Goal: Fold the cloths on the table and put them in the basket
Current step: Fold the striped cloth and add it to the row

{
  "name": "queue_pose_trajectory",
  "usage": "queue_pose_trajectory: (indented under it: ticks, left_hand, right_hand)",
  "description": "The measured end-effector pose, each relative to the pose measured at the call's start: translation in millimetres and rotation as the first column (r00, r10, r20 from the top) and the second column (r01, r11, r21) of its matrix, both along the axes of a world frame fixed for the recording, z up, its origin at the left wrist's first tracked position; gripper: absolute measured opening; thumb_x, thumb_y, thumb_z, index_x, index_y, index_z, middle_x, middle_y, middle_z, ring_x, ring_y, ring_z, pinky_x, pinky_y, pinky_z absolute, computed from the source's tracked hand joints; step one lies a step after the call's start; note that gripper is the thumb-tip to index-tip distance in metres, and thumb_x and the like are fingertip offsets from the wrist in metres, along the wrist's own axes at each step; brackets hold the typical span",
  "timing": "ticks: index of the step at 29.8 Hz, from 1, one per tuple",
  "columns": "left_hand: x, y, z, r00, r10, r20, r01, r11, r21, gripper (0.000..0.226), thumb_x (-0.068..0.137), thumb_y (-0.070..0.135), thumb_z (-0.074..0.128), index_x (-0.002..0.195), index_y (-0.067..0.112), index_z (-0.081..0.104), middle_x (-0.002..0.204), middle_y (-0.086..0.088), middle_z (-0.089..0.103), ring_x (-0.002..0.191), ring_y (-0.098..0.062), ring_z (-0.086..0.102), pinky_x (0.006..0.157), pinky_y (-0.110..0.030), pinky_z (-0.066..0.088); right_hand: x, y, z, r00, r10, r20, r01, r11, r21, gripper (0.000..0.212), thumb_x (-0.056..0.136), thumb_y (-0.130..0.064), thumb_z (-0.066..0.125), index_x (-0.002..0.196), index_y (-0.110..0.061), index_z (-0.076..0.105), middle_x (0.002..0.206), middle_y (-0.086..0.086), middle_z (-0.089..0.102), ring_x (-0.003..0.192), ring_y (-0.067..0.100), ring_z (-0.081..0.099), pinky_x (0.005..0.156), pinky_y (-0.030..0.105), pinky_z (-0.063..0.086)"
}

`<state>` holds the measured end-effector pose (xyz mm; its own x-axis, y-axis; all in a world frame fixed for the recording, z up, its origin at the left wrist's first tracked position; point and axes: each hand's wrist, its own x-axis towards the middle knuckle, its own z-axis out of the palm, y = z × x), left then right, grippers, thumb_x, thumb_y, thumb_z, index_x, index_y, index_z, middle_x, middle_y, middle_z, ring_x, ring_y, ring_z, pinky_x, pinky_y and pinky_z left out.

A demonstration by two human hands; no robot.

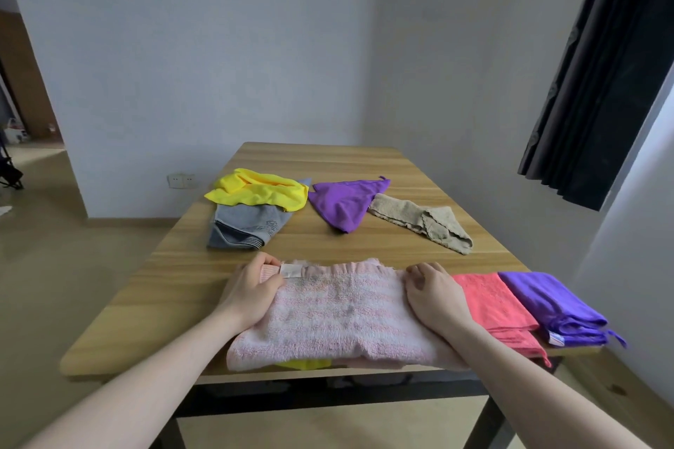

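Both hands are lying on a pink striped towel point(330, 313) at the near edge of the wooden table point(175, 277): the left hand point(251, 290) is pinching the towel's far left corner beside a white label, while the right hand point(436, 293) is pressing its right end with fingers curled, holding nothing else. Just right of the right hand, a folded coral cloth point(492, 302) and a folded purple cloth point(547, 302) are lying side by side. Beyond the hands, a yellow cloth point(255, 189) is lying over a grey towel point(244, 226), with a crumpled purple cloth point(343, 202) and a beige cloth point(419, 226) further right.
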<state>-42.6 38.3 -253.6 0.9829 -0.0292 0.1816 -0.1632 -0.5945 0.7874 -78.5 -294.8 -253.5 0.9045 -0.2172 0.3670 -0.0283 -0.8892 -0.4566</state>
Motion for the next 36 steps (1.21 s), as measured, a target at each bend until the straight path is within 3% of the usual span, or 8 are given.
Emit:
queue_pose_trajectory:
  ticks: [10,19,23,27,29,31,34,36]
  left_hand:
    - [-4.8,-1.1,-3.4,0.988,-0.015,0.153,0.008,0.999,0.046,0.029,0.083,0.020,0.073,0.106,0.033,0.062,0.102,0.019,0.062,0.106,-0.012,0.052,0.085,-0.036,0.041]
    - [-3.4,3.2,-5.3,0.947,-0.009,0.322,-0.008,0.999,0.050,0.021,0.079,0.015,0.071,0.094,0.030,0.071,0.092,0.021,0.067,0.097,-0.009,0.057,0.082,-0.034,0.046]
    - [5.4,3.6,5.3,0.974,-0.033,0.224,0.021,0.998,0.053,0.006,0.078,0.023,0.070,0.079,0.026,0.065,0.081,0.011,0.066,0.085,-0.012,0.061,0.075,-0.036,0.049]
    - [22.6,5.1,26.8,0.994,-0.108,-0.007,0.107,0.976,0.192,0.018,0.065,0.038,0.062,0.075,0.023,0.060,0.105,0.003,0.063,0.100,-0.019,0.058,0.088,-0.038,0.046]
    - [28.3,5.7,34.7,0.983,-0.141,-0.119,0.169,0.946,0.276,0.018,0.071,0.036,0.064,0.079,0.020,0.059,0.110,0.001,0.063,0.105,-0.021,0.058,0.089,-0.038,0.045]
    - [31.1,4.7,39.1,0.966,-0.148,-0.212,0.205,0.937,0.282,0.017,0.079,0.028,0.067,0.091,0.018,0.062,0.101,0.003,0.068,0.097,-0.021,0.061,0.083,-0.036,0.046]
    - [35.5,2.5,45.3,0.948,-0.142,-0.286,0.212,0.949,0.232,0.041,0.064,0.032,0.064,0.104,0.025,0.061,0.090,0.007,0.072,0.093,-0.016,0.066,0.091,-0.040,0.053]
    - [38.9,-0.6,49.0,0.937,-0.153,-0.314,0.246,0.927,0.283,0.056,0.056,0.036,0.059,0.112,0.030,0.060,0.078,0.015,0.072,0.088,-0.012,0.066,0.097,-0.039,0.048]
  right_hand:
    - [-5.9,2.6,-6.2,0.994,0.031,0.102,-0.034,0.999,0.020,0.018,0.100,-0.027,0.052,0.109,-0.019,0.066,0.113,-0.003,0.060,0.094,0.019,0.061,0.076,0.034,0.051]
    - [-8.9,3.0,-5.6,0.987,0.048,0.156,-0.056,0.997,0.047,0.011,0.096,-0.018,0.058,0.106,-0.021,0.062,0.106,-0.004,0.062,0.099,0.019,0.056,0.081,0.031,0.043]
    - [-7.2,1.2,-7.4,0.987,0.048,0.153,-0.055,0.998,0.041,0.019,0.098,-0.020,0.056,0.115,-0.021,0.065,0.113,-0.003,0.062,0.105,0.020,0.052,0.087,0.029,0.040]
    - [-7.1,1.8,-7.8,0.989,0.035,0.141,-0.037,0.999,0.011,0.016,0.097,-0.021,0.058,0.107,-0.019,0.069,0.108,-0.001,0.058,0.102,0.023,0.047,0.084,0.027,0.034]
    - [-7.4,2.7,-8.3,0.992,0.016,0.128,-0.017,1.000,0.005,0.016,0.096,-0.023,0.058,0.106,-0.019,0.069,0.110,0.000,0.057,0.104,0.025,0.045,0.085,0.030,0.036]
    - [-7.4,3.1,-8.3,0.994,-0.005,0.106,0.007,1.000,-0.023,0.018,0.095,-0.025,0.057,0.108,-0.020,0.067,0.114,0.001,0.058,0.105,0.025,0.044,0.088,0.035,0.039]
    - [-9.4,4.6,-6.2,0.996,-0.016,0.089,0.019,0.999,-0.033,0.019,0.094,-0.027,0.055,0.110,-0.022,0.064,0.117,-0.003,0.061,0.108,0.024,0.043,0.091,0.040,0.041]
    - [-11.3,6.2,-4.9,0.996,-0.014,0.087,0.017,0.999,-0.032,0.018,0.091,-0.028,0.055,0.107,-0.025,0.062,0.114,-0.006,0.063,0.107,0.022,0.042,0.090,0.042,0.041]
